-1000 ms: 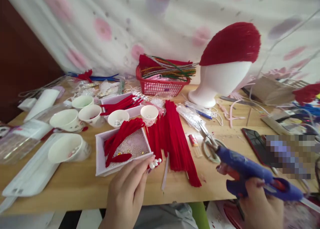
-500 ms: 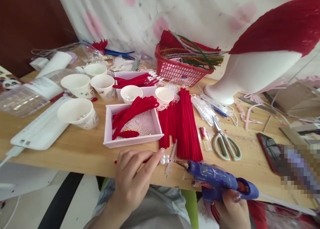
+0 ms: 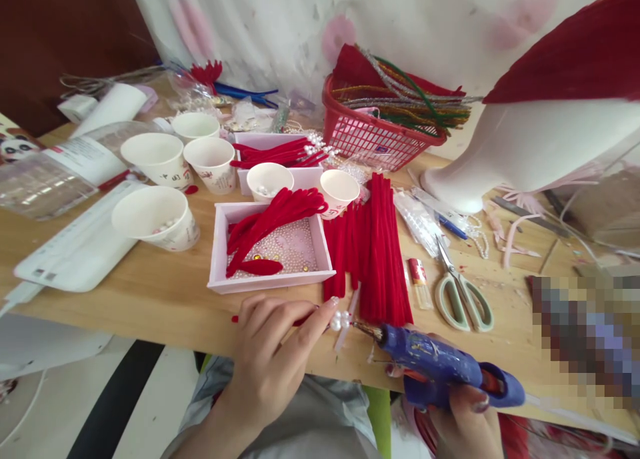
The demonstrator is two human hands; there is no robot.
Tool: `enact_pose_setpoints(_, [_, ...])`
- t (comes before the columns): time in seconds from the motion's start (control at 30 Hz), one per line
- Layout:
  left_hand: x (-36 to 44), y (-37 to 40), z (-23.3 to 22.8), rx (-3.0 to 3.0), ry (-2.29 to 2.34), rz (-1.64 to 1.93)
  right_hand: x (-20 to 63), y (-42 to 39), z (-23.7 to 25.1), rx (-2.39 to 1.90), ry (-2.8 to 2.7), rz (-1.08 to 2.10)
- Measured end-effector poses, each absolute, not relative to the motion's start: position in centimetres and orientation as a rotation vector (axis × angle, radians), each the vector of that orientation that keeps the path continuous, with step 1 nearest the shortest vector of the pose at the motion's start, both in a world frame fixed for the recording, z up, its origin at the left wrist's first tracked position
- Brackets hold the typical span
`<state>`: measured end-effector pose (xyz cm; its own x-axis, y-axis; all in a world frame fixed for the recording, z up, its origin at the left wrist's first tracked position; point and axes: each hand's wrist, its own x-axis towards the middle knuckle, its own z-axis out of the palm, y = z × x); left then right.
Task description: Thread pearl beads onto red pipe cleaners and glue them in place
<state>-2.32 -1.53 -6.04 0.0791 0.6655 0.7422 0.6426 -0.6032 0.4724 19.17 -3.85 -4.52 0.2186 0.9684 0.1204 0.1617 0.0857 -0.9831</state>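
Over the table's front edge, my left hand [image 3: 273,352] pinches a red pipe cleaner with a cluster of white pearl beads [image 3: 341,320] at its right end. Most of the stem is hidden under my fingers. My right hand [image 3: 465,405] is wrapped round the handle of a blue hot glue gun [image 3: 435,359]. Its metal nozzle points left and is at the bead cluster, touching or very nearly so. Just behind my left hand stands a white box [image 3: 270,282] with small pearls, gold beads and bent red pipe cleaners [image 3: 275,222] in it. A bundle of straight red pipe cleaners [image 3: 384,259] lies behind the nozzle.
Paper cups [image 3: 157,219] stand at the left near a white power strip [image 3: 80,245]. To the right lie scissors [image 3: 463,299] and a lighter [image 3: 420,282]. A red basket [image 3: 380,139] of glittery stems and a white mannequin head [image 3: 540,145] stand at the back.
The glue gun's nozzle has come closer to the pearl beads, closing the small gap. The camera view has shifted slightly. Both hands keep their hold.
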Motion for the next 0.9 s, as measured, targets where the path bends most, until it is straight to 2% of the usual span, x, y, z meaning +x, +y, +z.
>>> enact_pose_setpoints(0.3, [-2.4,-1.6,-6.1,2.296,1.367,1.567,19.8,-4.3,-5.0,-1.368,-1.143,0.961])
enact_pose_setpoints(0.9, [-2.2,-1.7,-6.0,2.277,1.358,1.547,21.6,-5.3,-6.6,-1.419,-1.204,0.837])
